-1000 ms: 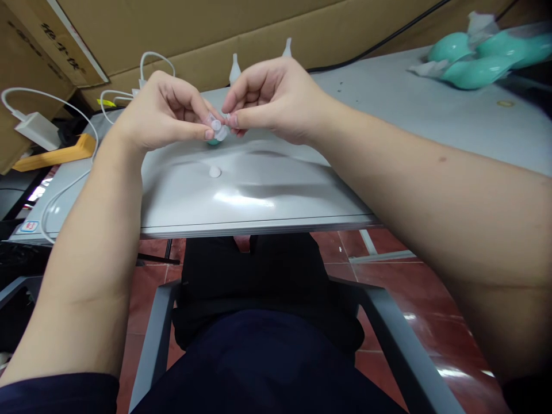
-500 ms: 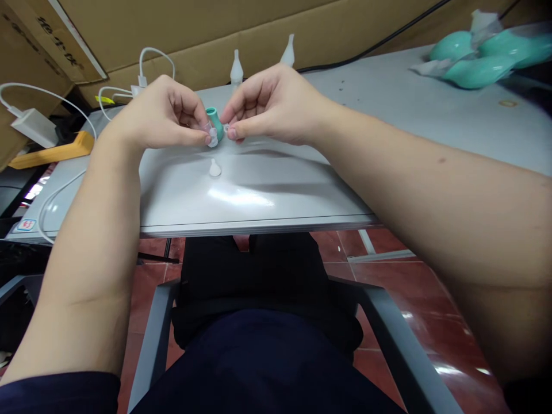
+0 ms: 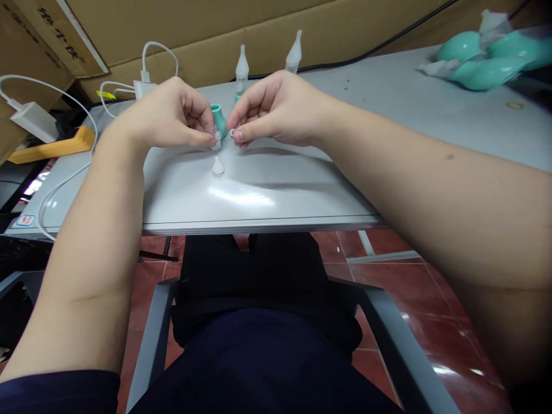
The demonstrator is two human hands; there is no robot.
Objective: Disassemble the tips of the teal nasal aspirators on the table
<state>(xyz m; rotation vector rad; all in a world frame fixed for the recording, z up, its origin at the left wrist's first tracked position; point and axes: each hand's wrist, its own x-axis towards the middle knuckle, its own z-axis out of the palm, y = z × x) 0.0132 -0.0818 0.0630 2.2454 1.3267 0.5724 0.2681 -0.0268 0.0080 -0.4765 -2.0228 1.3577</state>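
Between thumb and fingers, my left hand point(image 3: 183, 118) pinches a small clear plastic piece point(image 3: 216, 141). My right hand point(image 3: 276, 112) pinches a tiny whitish ring-like piece point(image 3: 232, 133), a short gap to the right of the clear one. Just behind the fingertips stands a teal rubber bulb point(image 3: 218, 119) with its open neck upward. A small white funnel-shaped tip point(image 3: 218, 166) rests on the table in front of both hands. Beyond my right hand, two translucent pointed nozzles point(image 3: 242, 64) stand upright; one has teal under it, and the other's base is hidden by the hand.
The grey table point(image 3: 328, 195) backs onto a cardboard wall point(image 3: 172, 34). Several teal bulbs point(image 3: 487, 66) with clear wrapping lie at the far right. On the left are a white charger point(image 3: 34, 122), cables and a yellow-orange bar point(image 3: 56, 148). A black cable point(image 3: 371, 54) runs along the back.
The view has shifted slightly. Both hands keep their pinches at nearly the same place, and the ring-like piece stays close to the clear piece.
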